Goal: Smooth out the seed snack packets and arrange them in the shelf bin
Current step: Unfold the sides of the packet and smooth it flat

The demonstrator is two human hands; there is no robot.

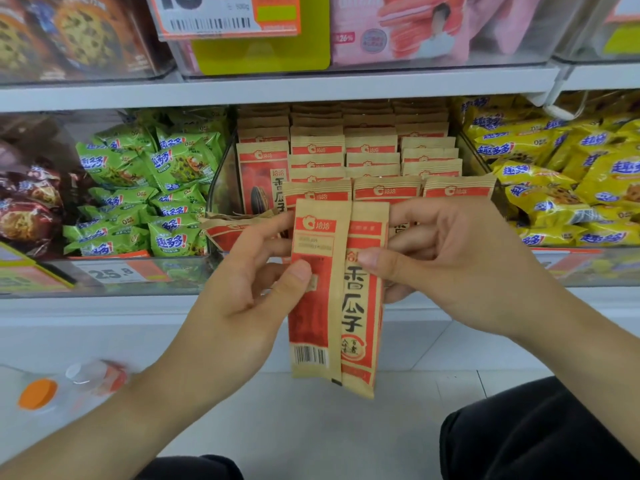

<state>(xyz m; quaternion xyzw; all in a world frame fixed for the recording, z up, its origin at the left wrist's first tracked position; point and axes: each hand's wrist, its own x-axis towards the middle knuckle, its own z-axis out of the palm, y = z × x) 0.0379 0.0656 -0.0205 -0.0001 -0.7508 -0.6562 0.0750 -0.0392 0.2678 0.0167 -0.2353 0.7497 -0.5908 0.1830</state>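
1. Kraft-brown paper with red panels makes up the seed packet (334, 292) held upright in front of the shelf, folded lengthwise so that its barcode flap lies over the left half and the large black characters show on the right.
2. The left hand (242, 289) grasps the packet's left edge, thumb pressed on the front and fingers curled behind it.
3. The right hand (446, 265) pinches the packet's right edge, thumb tip on the front near the red band, fingers curled behind.
4. Just behind the hands, the clear shelf bin (221, 188) holds rows of matching packets (374, 157) standing upright, their red-banded tops stepped one behind another.
5. One packet (261, 181) at the bin's left stands higher and shows its face; another crumpled packet (228, 230) lies tilted at the front left corner.
6. Green snack bags (145, 188) fill the bin to the left, and yellow snack bags (561, 174) the one to the right.
7. A price label (110, 271) reading 25.8 sits on the shelf edge below the green bags.
8. A clear bottle with an orange cap (38, 393) lies on the pale floor at lower left, blurred.
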